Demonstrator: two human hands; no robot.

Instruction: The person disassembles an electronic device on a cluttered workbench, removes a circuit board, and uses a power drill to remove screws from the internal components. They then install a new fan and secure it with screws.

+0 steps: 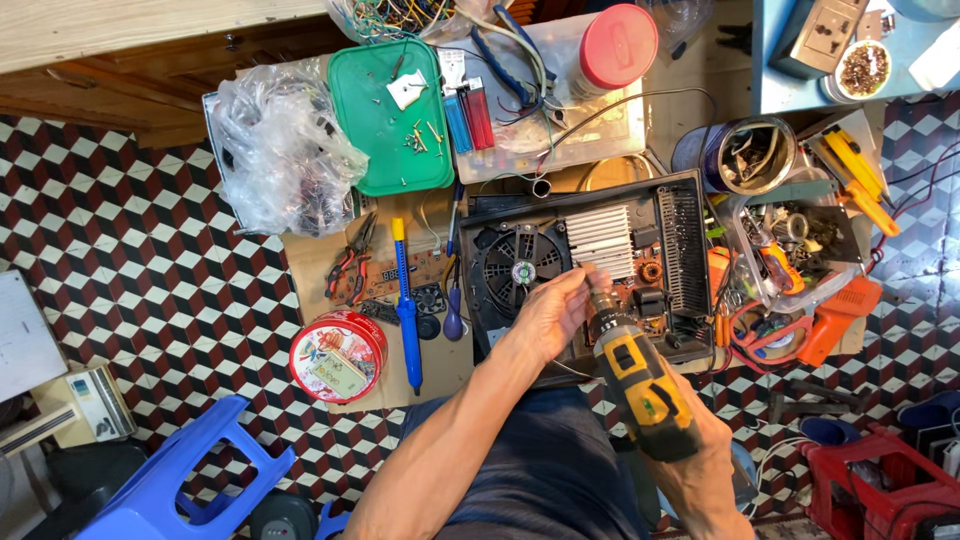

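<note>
Right hand [705, 455] grips the heavy yellow drill [640, 385] by its handle; left hand [548, 312] fingers pinch its chuck over the rigid, fragile opened appliance [590, 260].

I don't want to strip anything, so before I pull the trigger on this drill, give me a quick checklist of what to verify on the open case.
1. Grip on the yellow drill: right hand wraps the handle. Ok.
2. Chuck steadied: left hand fingers sit at the chuck. Ok.
3. Bit seated on a screw: the tip is hidden behind the left hand. Cannot tell.
4. Fingers clear of the spinning part: they touch the chuck. Not ok.
5. Open black case lying flat: it rests level, fan and heatsink exposed. Ok.
6. Loose wires near the bit: thin wires cross by the case edge. Cannot tell.
</note>
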